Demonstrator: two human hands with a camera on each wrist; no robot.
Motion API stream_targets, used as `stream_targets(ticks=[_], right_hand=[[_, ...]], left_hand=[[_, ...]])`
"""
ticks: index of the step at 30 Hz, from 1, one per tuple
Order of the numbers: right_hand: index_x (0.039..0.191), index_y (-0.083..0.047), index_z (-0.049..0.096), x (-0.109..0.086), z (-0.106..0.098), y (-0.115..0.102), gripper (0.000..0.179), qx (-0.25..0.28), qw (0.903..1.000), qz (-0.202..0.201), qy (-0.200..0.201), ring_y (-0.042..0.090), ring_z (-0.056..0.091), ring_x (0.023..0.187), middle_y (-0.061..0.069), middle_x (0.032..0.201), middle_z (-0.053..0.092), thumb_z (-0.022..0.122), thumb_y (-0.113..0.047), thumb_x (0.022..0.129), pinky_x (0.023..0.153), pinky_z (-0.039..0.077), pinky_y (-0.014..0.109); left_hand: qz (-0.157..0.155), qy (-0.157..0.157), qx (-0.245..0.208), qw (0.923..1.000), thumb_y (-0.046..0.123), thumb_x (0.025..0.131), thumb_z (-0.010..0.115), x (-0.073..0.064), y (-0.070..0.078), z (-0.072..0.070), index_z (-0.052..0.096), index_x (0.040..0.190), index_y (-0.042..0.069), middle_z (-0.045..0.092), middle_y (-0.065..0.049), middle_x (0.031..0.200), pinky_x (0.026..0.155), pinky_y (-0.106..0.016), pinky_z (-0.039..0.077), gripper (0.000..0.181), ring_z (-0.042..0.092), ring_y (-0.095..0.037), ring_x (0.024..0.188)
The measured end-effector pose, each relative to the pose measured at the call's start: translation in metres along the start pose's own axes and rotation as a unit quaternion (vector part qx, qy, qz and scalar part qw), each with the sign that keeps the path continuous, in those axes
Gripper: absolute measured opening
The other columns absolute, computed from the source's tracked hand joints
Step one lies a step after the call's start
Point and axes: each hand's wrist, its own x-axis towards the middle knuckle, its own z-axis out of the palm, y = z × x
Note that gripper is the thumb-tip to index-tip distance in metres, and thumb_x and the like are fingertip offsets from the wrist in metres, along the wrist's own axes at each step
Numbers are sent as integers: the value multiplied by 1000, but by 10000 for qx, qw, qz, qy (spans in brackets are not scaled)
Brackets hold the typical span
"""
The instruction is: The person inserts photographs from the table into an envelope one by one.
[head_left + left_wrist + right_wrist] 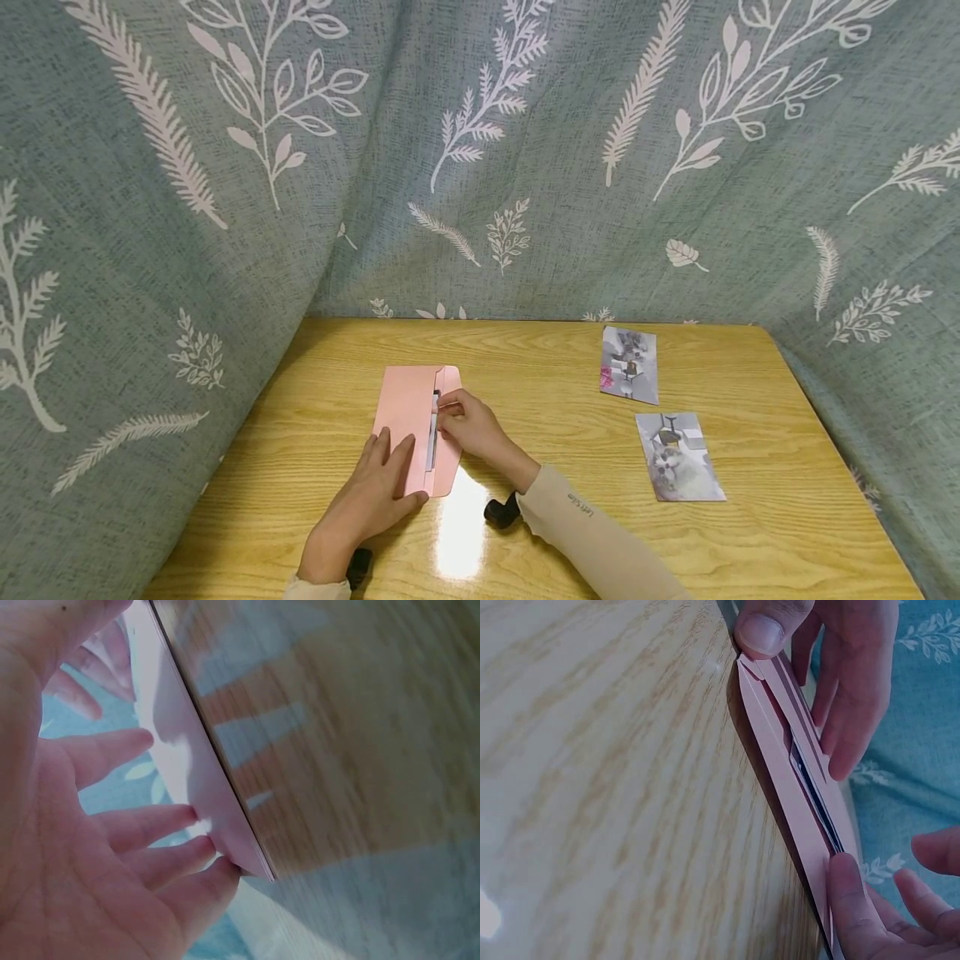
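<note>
A pink envelope point(397, 417) lies on the wooden table, its flap point(449, 462) unfolded to the right. In its slit shows the edge of a grey-white sheet point(432, 448), mostly hidden inside; the right wrist view shows a dark edge there. My left hand point(371, 487) rests on the envelope's near left part, fingers spread and thumb point(763, 634) at the near corner. At the slit, my right hand point(476, 433) touches the sheet's edge with its thumb point(847, 881), while the other fingers point(937, 851) stand apart above the envelope.
Two greyish photos of a cat lie to the right: a farther one point(630, 367) with a pink flower, and a nearer one point(681, 458). A patterned blue-green cloth point(525, 283) hangs behind and beside the table point(547, 375). Black wrist devices point(501, 511) sit by the sleeves.
</note>
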Motion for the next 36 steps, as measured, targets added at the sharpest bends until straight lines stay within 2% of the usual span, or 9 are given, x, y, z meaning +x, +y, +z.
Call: stream_targets(ticks=[8, 13, 16, 19, 24, 36], right_hand=[[120, -1, 64, -7, -10, -4, 24, -473, 9987, -164, -59, 17, 67, 92, 6, 105, 69, 63, -11, 98, 75, 56, 29], [123, 0, 62, -14, -25, -9, 28, -462, 9984, -291, -176, 23, 66, 94, 8, 106, 68, 62, -16, 100, 76, 58, 37], [126, 2, 60, -20, -36, -11, 32, -468, 9978, -410, -233, 31, 67, 94, 12, 108, 67, 62, -17, 101, 76, 58, 45], [128, 1, 59, -25, -48, -13, 33, -701, 9960, -501, -221, 32, 66, 96, 12, 110, 67, 61, -19, 102, 78, 56, 46], [128, -1, 60, -35, -70, -17, 33, -1079, 9926, -562, -62, 23, 63, 98, 5, 109, 68, 60, -23, 103, 83, 53, 40], [124, -5, 64, -66, -126, -23, 29, -1334, 9870, -699, 554, 25, 63, 99, 7, 109, 70, 63, -23, 101, 86, 51, 45]], left_hand=[[-53, -35, -21, 10000, 40, 88, 77, -1, 0, 0, 39, 154, 7, 16, -35, 158, 107, -68, 28, 83, 12, -51, 146], [-98, -72, -35, 9999, 41, 89, 76, 0, -1, 0, 38, 154, 7, 14, -34, 159, 108, -67, 27, 83, 10, -51, 146], [-127, -86, -50, 9999, 41, 88, 77, 0, -1, 1, 38, 155, 8, 14, -34, 159, 109, -67, 26, 84, 9, -50, 146], [-136, -85, -71, 9998, 42, 88, 77, 0, -1, 1, 38, 154, 7, 14, -34, 159, 109, -68, 25, 84, 9, -51, 146], [-129, -85, -129, 9998, 41, 87, 77, -1, 0, 1, 38, 154, 7, 14, -35, 158, 109, -68, 24, 84, 9, -51, 146], [-191, -169, -128, 9996, 42, 87, 77, -1, 3, -1, 38, 155, 8, 13, -34, 159, 109, -68, 24, 85, 8, -50, 147]])
